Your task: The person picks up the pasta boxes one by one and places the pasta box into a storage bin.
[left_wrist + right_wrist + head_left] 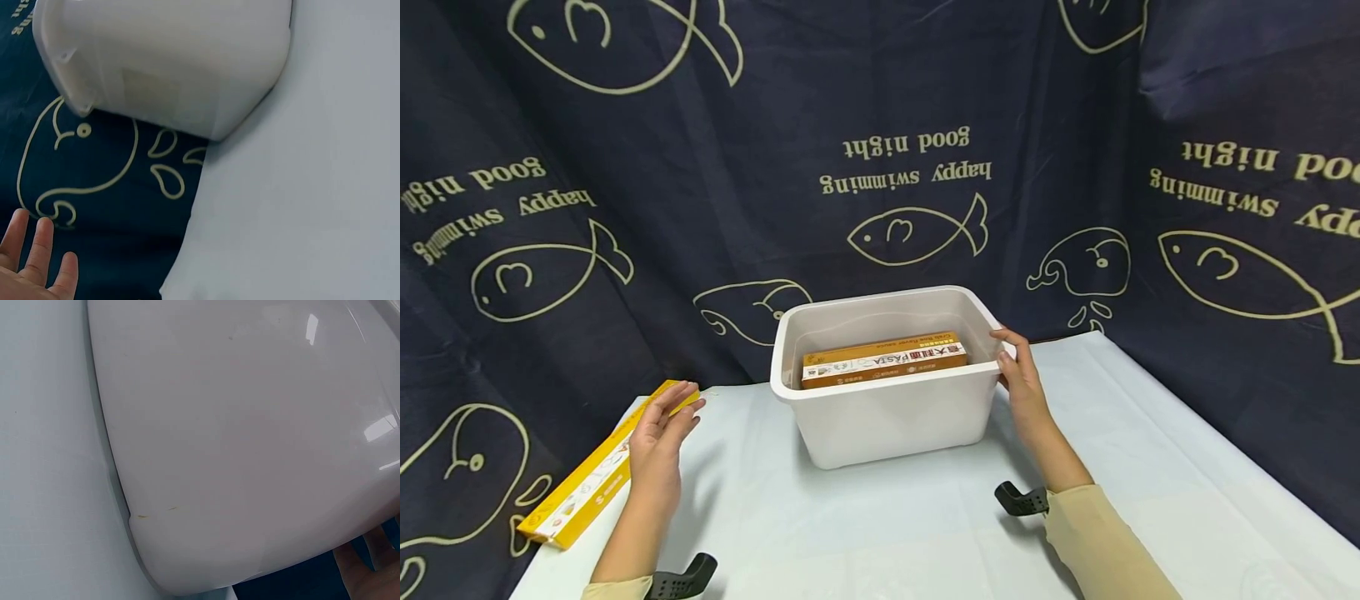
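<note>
A white plastic bin (895,417) stands on the table, with an orange-brown pasta box (883,360) lying inside it. My right hand (1024,379) grips the bin's right end at the rim. In the right wrist view the bin's wall (237,444) fills most of the picture, and part of the hand (369,569) shows at the lower right corner. My left hand (658,442) is raised at the left with loosely bent fingers and holds nothing. Beyond it a yellow box (591,479) lies along the table's left edge; the hand covers part of it.
A pale cloth covers the table (865,533). Behind and on both sides hangs a dark blue curtain (775,192) with fish drawings and lettering. Black wrist mounts (1022,498) show at both sleeves.
</note>
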Motion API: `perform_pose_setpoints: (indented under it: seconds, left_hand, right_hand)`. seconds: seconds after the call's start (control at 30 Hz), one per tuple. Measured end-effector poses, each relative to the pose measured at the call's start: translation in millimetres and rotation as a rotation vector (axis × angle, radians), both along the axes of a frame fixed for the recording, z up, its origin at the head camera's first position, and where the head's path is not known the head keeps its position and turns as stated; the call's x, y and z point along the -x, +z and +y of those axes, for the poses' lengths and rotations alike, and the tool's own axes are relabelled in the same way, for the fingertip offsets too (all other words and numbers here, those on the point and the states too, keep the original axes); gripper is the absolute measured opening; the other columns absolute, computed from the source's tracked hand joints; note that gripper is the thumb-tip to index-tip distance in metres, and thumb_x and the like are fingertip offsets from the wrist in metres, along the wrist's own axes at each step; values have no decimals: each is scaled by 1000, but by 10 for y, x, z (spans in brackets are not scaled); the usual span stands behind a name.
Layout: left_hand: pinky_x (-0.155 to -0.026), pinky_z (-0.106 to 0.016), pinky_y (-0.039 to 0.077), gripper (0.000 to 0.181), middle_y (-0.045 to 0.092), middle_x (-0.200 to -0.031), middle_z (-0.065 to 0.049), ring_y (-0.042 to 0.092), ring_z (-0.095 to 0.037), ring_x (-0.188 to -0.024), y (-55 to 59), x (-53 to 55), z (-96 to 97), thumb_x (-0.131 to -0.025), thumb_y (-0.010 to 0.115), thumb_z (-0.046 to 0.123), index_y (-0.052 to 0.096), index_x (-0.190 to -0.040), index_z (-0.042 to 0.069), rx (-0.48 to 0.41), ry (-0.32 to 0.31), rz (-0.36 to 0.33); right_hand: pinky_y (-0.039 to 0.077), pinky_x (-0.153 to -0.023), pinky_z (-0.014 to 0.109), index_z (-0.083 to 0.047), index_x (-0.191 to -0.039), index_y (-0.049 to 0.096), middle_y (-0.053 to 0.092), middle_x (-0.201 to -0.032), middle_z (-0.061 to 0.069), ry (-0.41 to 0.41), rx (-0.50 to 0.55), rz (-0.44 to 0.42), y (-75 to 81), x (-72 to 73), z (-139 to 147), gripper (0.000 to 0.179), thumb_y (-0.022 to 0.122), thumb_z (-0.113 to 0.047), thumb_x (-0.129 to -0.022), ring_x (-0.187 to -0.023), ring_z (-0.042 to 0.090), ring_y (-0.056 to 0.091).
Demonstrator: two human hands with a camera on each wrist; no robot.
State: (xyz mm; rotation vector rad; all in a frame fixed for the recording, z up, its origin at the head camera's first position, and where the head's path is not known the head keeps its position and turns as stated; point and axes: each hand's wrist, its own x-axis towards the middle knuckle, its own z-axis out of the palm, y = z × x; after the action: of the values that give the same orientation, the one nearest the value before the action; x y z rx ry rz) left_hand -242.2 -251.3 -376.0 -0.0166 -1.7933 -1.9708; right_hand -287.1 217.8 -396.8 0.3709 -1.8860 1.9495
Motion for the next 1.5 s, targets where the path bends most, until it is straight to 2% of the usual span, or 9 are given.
perform_pose_setpoints:
  seconds: [0.13, 0.4, 0.73, 0.93, 1.07, 1.3, 1.4, 1.5]
  left_hand:
    - [-90, -14, 51, 35, 66, -124, 8, 69, -5, -104, -34, -34, -104, -101, 55, 8, 56, -136, 7, -20, 27, 2]
    - [-86, -10, 51, 35, 68, -120, 8, 70, 1, -95, -100, -124, -270, -99, 57, 5, 57, -134, 9, -53, 78, -24]
    - [-85, -12, 51, 39, 63, -124, 8, 68, 2, -97, -196, -196, -372, -98, 58, 2, 54, -136, 5, -87, 53, -23]
    - [-80, -13, 52, 37, 65, -119, 7, 69, -1, -95, -206, -218, -427, -96, 62, 3, 58, -132, 10, -146, 138, -52]
    - [-79, -12, 52, 38, 64, -118, 6, 66, -1, -99, -208, -213, -475, -95, 63, 4, 59, -132, 10, -156, 189, -62]
    - [-79, -10, 51, 41, 61, -123, 4, 66, -1, -98, -189, -259, -604, -96, 60, 0, 56, -136, 8, -146, 197, -33]
    - [-80, -9, 50, 44, 60, -125, 5, 64, -1, -102, -179, -263, -662, -96, 61, 0, 54, -138, 10, -137, 200, -40]
    - [-82, -6, 47, 47, 59, -125, 9, 59, 0, -105, -183, -256, -716, -95, 62, 1, 53, -139, 13, -124, 210, -75]
  right_hand:
    - [39, -97, 25, -6, -144, 34, 26, -162, 2, -4, -1, -10, -9, -5, 8, 42, 34, -22, -105, -134, 21, 39]
    - [40, -95, 22, -6, -144, 34, 26, -162, 4, -4, -4, -4, -5, -13, 10, 42, 34, -22, -106, -133, 22, 41]
    - [38, -98, 25, -7, -145, 34, 27, -162, 3, -6, -9, -11, 0, -11, 16, 43, 34, -23, -105, -134, 23, 40]
    - [38, -97, 25, -7, -145, 34, 27, -161, 3, -4, -12, -19, 8, -15, 16, 43, 34, -23, -105, -133, 23, 41]
    - [38, -99, 27, -7, -145, 34, 27, -161, 4, -6, -14, -20, 16, -18, 11, 43, 33, -22, -105, -133, 23, 40]
    - [37, -100, 28, -8, -146, 34, 27, -161, 3, 1, -15, -21, 10, -13, 2, 42, 33, -21, -105, -135, 24, 39]
    - [37, -100, 28, -8, -146, 34, 27, -161, 3, 3, -12, -17, 15, -12, -1, 42, 33, -22, -105, -135, 25, 39]
    - [36, -100, 29, -8, -146, 34, 26, -161, 2, 3, -9, -13, 16, -9, -3, 42, 33, -21, -106, -135, 24, 39]
